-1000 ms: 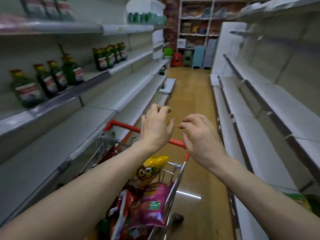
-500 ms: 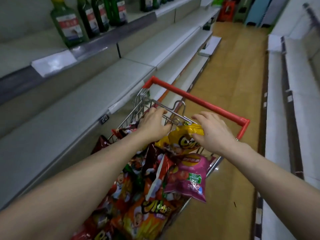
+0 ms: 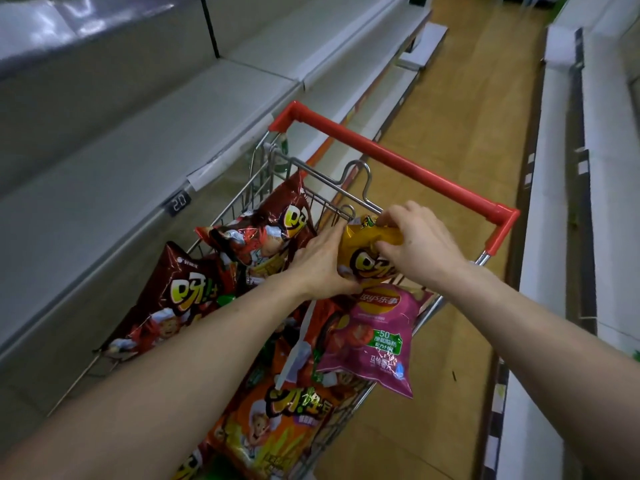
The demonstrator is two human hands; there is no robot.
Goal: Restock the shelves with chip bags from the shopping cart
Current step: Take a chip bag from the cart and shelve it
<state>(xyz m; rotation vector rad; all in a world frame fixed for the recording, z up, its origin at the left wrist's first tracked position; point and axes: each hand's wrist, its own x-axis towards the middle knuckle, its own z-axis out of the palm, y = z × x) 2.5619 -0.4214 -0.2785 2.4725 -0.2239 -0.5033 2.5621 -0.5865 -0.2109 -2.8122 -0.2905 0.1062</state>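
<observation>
Gripping the yellow bag (image 3: 369, 259) from both sides, the left hand (image 3: 320, 268) cups its left edge with the thumb under it, while the right hand (image 3: 420, 242) pinches its top, fingers curled into the crinkled foil. It sits atop the pile in the cart (image 3: 249, 195), just below the red handle (image 3: 398, 164). A pink bag (image 3: 377, 337) droops over the cart's right rim; brown bags (image 3: 277, 226) lean toward the grey shelf (image 3: 138, 140) on the left.
</observation>
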